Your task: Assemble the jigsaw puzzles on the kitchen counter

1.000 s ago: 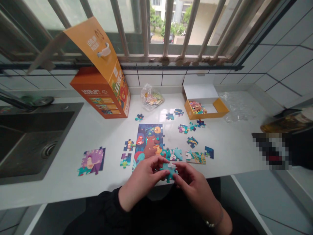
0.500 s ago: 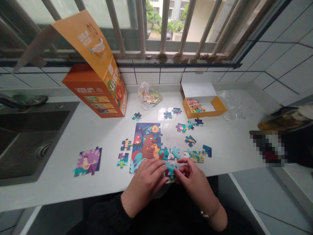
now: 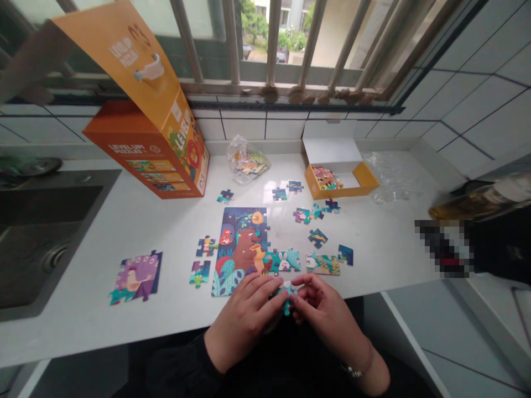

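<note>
R hand [image 3: 326, 310] fingers pinching teal pc [image 3: 287, 307]; L hand [image 3: 245, 310] palm-down agst it, grip unclear.

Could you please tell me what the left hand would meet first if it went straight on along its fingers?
The left hand would probably meet the puzzle piece first, then the right hand beyond it; whether it already touches the piece is hard to tell.
</note>
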{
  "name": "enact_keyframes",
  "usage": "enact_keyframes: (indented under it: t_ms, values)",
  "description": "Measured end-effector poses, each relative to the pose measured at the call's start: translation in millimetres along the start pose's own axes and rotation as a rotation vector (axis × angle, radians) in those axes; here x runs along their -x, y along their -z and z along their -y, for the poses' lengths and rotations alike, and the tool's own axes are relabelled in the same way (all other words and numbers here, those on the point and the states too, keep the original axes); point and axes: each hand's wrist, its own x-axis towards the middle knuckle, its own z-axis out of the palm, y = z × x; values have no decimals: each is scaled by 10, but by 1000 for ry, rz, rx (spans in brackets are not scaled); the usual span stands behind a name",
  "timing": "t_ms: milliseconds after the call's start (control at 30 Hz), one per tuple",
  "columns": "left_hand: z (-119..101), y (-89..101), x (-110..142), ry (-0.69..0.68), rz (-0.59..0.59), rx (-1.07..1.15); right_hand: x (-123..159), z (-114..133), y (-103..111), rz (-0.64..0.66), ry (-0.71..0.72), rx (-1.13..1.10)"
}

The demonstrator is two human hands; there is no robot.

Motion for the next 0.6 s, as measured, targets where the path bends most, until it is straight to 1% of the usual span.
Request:
enact_keyframes:
  t_ms: [33, 67, 100, 133, 200, 233, 267, 300, 367, 400, 467, 600]
  values:
    - [6, 11, 16, -23, -16, 0, 7, 9, 2, 16, 9, 59]
    - [12, 22, 32, -41, -25, 1, 8, 22, 30, 2, 42, 160]
    - [17, 32, 47, -53, -29, 4, 0, 38, 86, -52, 110, 294]
    - [21, 40, 57, -62, -28, 6, -17, 55, 171, -137, 208, 446]
    - [21, 50, 58, -76, -12, 12, -72, 91, 402, -328, 448, 743]
    - [15, 55, 46, -84, -3, 17, -106, 106, 532, -363, 542, 863]
    - [4, 60, 27, -93, 6, 23, -141, 117, 659, -355, 608, 968]
    - [-12, 66, 2, -106, 15, 30, -173, 124, 774, -324, 644, 1056]
    - [-53, 85, -58, -135, 26, 39, -222, 123, 946, -239, 663, 1177]
    - [-76, 97, -88, -151, 29, 41, -237, 116, 998, -206, 660, 1208]
    - [-113, 124, -131, -173, 28, 41, -248, 94, 1041, -162, 652, 1225]
    - [-116, 175, -124, -171, 24, 38, -202, 49, 990, -126, 656, 1197]
